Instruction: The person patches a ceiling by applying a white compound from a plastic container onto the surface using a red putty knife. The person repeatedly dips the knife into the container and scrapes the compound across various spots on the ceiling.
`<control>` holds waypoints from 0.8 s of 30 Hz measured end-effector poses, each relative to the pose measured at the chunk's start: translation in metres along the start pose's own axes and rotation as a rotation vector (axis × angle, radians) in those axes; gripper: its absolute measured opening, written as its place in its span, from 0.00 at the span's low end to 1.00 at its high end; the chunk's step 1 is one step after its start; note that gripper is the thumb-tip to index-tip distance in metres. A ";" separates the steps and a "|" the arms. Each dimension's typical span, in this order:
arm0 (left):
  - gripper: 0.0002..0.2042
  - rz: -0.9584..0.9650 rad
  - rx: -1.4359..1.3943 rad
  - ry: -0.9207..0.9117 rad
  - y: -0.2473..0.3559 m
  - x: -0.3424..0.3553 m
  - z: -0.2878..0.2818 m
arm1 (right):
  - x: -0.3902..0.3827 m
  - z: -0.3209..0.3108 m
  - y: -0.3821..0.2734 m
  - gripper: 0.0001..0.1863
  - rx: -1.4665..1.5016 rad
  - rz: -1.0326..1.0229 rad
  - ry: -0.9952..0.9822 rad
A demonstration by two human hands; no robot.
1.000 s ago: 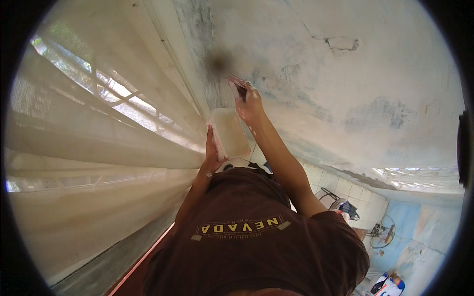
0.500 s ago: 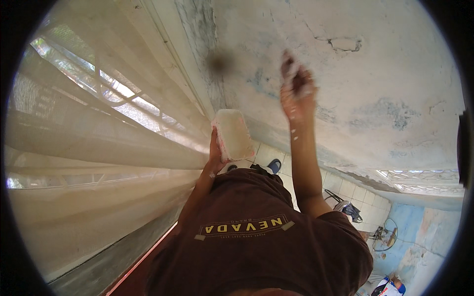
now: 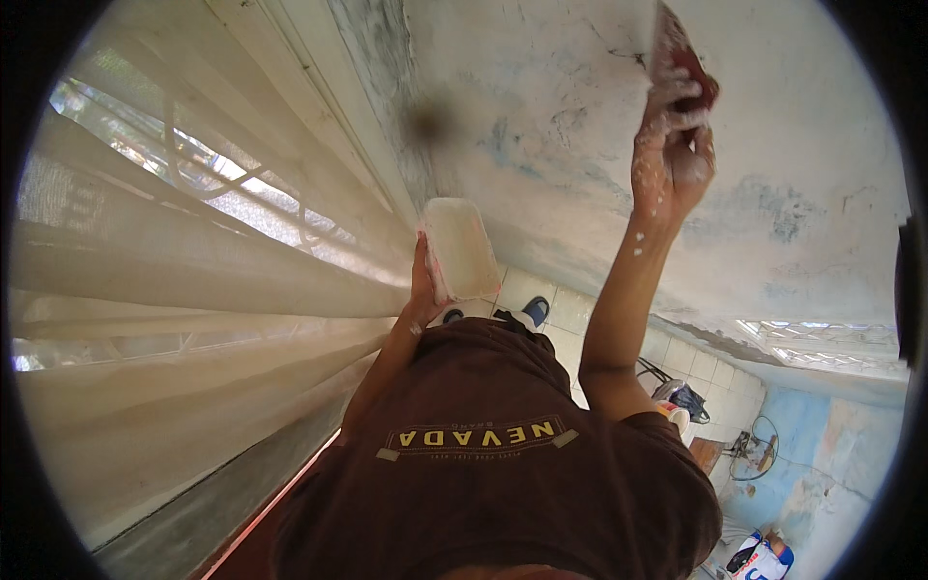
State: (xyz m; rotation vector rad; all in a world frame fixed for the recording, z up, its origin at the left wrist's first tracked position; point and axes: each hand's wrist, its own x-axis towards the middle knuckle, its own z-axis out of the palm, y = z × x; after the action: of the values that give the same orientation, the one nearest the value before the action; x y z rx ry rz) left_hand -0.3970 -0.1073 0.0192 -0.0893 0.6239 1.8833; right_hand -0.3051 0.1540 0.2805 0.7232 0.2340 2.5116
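My left hand [image 3: 423, 280] is closed round the left edge of a whitish rectangular plastic tub [image 3: 463, 249], coated inside with pale filler. Higher up and to the right, my right hand [image 3: 674, 159], spotted with white filler, grips a dark red putty knife [image 3: 679, 58]. Its blade end points up along the patchy white wall [image 3: 570, 184]; whether it touches the surface I cannot tell. Fingers hide part of the tool's grip.
Sheer cream curtains [image 3: 193, 251] hang over a window close on my left. Below are a tiled floor [image 3: 527, 288] and my sandalled foot [image 3: 536, 309]. At lower right lie a dark plastic bag [image 3: 688, 401], a wire-guarded fan [image 3: 764, 449] and a white-and-blue sack [image 3: 764, 559].
My right hand has moved up and to the right across the wall with the putty knife. The tub in my left hand has shifted only slightly upward.
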 end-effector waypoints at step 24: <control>0.35 0.034 -0.067 0.075 -0.014 -0.005 -0.013 | -0.055 -0.013 -0.044 0.19 -0.212 -0.115 0.192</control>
State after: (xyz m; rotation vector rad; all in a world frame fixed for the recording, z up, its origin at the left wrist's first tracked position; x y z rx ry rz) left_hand -0.3852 -0.1134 0.0042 -0.1943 0.6169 1.9405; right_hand -0.2533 0.1630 0.2324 0.3740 0.0717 2.4486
